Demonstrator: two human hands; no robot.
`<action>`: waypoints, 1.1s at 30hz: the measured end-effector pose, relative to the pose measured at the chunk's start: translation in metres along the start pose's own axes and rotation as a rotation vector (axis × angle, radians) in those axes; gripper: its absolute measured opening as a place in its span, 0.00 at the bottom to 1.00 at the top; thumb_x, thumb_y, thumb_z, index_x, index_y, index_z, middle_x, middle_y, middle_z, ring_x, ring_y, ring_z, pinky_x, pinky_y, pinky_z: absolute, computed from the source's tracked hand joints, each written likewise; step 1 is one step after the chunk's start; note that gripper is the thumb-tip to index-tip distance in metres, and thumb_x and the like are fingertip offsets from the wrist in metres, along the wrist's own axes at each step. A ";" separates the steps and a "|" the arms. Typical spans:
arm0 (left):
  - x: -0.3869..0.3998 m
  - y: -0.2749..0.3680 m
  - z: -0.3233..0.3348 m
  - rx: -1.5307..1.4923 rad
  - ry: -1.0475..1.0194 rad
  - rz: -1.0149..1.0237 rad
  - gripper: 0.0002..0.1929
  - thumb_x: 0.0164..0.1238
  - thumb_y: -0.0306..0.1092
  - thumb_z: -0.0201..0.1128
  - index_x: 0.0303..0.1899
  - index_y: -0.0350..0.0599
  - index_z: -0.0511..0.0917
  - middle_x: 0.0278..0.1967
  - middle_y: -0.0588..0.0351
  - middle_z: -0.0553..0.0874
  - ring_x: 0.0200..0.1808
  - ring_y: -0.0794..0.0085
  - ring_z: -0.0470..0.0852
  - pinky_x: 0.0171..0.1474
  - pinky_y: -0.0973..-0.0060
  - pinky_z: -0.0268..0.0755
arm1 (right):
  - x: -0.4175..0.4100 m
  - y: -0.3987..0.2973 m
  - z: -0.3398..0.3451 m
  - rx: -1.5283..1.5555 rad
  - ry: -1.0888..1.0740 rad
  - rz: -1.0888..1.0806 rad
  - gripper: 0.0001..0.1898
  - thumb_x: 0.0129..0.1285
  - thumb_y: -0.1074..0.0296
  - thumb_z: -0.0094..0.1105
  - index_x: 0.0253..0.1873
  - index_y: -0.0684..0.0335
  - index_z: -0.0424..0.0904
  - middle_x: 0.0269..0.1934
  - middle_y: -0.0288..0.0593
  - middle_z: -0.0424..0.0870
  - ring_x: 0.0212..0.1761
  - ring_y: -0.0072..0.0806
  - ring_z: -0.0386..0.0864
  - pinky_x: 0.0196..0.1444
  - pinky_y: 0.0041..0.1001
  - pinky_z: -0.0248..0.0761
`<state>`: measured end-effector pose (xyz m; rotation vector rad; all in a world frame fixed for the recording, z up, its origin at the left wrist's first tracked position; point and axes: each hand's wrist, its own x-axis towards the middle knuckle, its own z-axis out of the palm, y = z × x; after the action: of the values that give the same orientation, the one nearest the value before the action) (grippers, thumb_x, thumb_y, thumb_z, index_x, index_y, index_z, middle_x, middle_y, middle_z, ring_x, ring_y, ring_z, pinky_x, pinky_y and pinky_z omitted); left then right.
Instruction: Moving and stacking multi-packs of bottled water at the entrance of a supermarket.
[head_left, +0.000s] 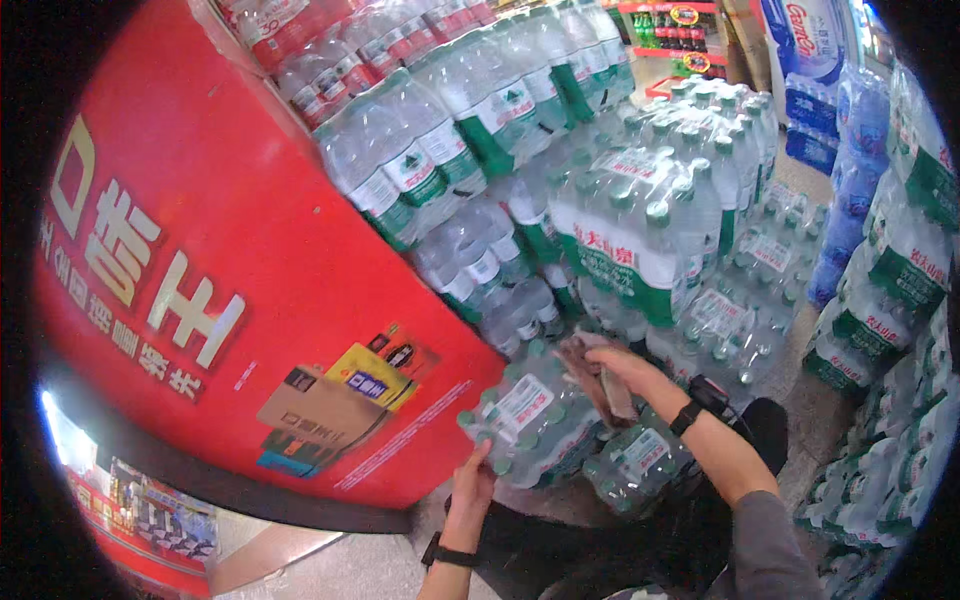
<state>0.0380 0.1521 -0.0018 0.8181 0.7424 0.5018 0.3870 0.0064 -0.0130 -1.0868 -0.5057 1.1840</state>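
My right hand (626, 369) holds a folded brownish cloth (600, 382) over the right side of a shrink-wrapped pack of clear water bottles (525, 409). This pack has green caps and a white label. At its near left edge is my left hand (472, 476), with the fingertips against the wrap. Whether those fingers grip the plastic is hard to tell. A smaller pack of bottles (637, 461) sits on the floor just right of the first one, below the cloth. Both wrists wear black bands.
A large red display panel (300, 247) with printed lettering stands at left. Bottle packs (420, 165) are stacked behind it, and more water packs (630, 232) rise ahead. Further stacks (885, 315) line the right side. Blue-wrapped packs (855, 172) stand at the back right.
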 end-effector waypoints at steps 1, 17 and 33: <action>0.002 0.000 0.003 -0.001 -0.017 -0.007 0.24 0.76 0.39 0.65 0.67 0.38 0.75 0.64 0.51 0.82 0.62 0.60 0.81 0.67 0.60 0.70 | -0.003 -0.009 -0.001 -0.005 0.017 -0.007 0.24 0.72 0.67 0.56 0.71 0.65 0.74 0.64 0.36 0.80 0.61 0.24 0.77 0.64 0.29 0.69; 0.015 0.010 -0.074 0.409 0.026 -0.008 0.15 0.69 0.31 0.70 0.55 0.43 0.82 0.41 0.56 0.86 0.42 0.66 0.84 0.44 0.66 0.76 | -0.083 -0.083 0.099 -0.360 0.292 0.085 0.25 0.53 0.62 0.78 0.57 0.61 0.84 0.51 0.39 0.87 0.54 0.29 0.83 0.56 0.28 0.74; -0.211 0.190 0.102 1.011 -0.241 -0.457 0.22 0.68 0.32 0.73 0.60 0.39 0.77 0.47 0.55 0.80 0.39 0.75 0.76 0.37 0.76 0.70 | -0.434 -0.144 0.202 0.531 0.595 0.135 0.25 0.57 0.71 0.79 0.60 0.61 0.83 0.51 0.40 0.89 0.51 0.28 0.85 0.56 0.29 0.77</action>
<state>-0.0435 0.0792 0.2793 1.5513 0.9195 -0.4408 0.1427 -0.3065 0.2904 -0.9493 0.3340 0.9645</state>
